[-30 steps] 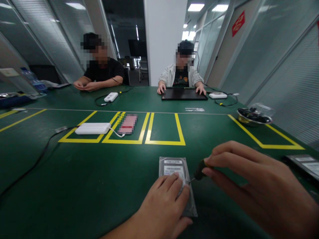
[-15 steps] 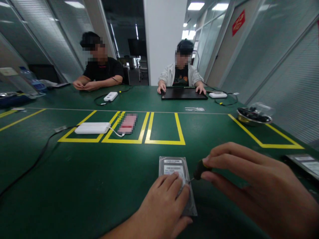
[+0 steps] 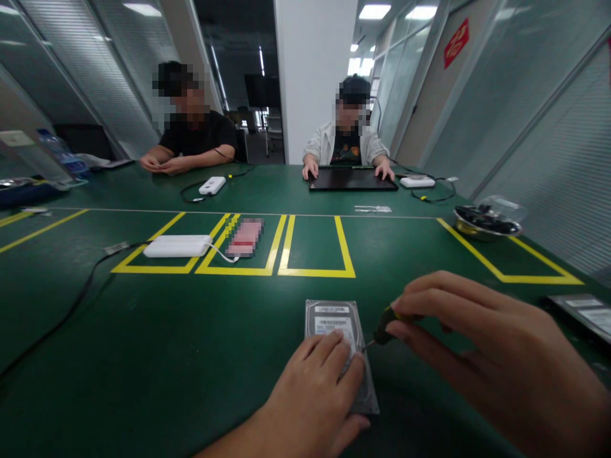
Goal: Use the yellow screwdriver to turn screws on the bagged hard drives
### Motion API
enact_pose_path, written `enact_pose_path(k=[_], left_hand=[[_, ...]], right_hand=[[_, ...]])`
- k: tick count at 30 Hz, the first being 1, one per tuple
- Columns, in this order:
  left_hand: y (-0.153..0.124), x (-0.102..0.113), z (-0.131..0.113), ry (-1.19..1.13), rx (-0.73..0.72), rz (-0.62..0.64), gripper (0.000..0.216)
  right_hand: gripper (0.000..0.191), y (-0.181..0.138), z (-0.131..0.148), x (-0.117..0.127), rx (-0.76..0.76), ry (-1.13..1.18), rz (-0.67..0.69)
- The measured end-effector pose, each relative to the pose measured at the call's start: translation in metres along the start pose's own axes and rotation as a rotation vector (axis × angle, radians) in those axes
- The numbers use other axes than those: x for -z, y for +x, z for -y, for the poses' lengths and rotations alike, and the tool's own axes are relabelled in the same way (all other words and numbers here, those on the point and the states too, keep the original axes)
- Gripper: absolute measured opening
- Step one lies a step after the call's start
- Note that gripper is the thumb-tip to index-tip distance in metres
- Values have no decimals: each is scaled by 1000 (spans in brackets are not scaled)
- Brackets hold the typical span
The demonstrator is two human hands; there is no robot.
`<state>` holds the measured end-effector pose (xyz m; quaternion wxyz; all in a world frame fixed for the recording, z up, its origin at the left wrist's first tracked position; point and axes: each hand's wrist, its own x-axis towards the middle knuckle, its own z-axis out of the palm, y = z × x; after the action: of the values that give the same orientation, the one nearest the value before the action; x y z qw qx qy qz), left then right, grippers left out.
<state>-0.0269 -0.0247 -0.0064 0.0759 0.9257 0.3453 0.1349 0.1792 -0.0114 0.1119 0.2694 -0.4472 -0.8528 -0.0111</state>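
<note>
A silver hard drive point(image 3: 333, 317) with white labels lies flat on the green table in front of me. My left hand point(image 3: 312, 381) rests across it, fingers bent over the top and thumb at the near end, holding it down. In my right hand point(image 3: 487, 343), thumb and fingertips pinch the dark and yellow handle of a small screwdriver point(image 3: 384, 326). Its thin shaft slants down to the left, and the tip meets the drive's right edge beside my left fingers. Whether a screw sits under the tip cannot be made out.
A second hard drive point(image 3: 585, 315) lies at the right edge. Farther back stand a metal bowl point(image 3: 487, 226) of dark parts, a white power bank point(image 3: 177, 245) and a cabled pink phone point(image 3: 245, 238). Two people sit opposite, one with hands on a black panel point(image 3: 353, 179).
The screwdriver handle has shifted and turned slightly in my right fingers, showing more yellow. My left hand and the hard drive have barely moved.
</note>
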Motion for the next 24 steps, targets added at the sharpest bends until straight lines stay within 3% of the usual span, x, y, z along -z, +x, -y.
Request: enact_pose_path(k=[24], left_hand=[[1, 1, 0, 4, 2, 9, 66]], right_hand=[[6, 0, 1, 0, 3, 3, -2]])
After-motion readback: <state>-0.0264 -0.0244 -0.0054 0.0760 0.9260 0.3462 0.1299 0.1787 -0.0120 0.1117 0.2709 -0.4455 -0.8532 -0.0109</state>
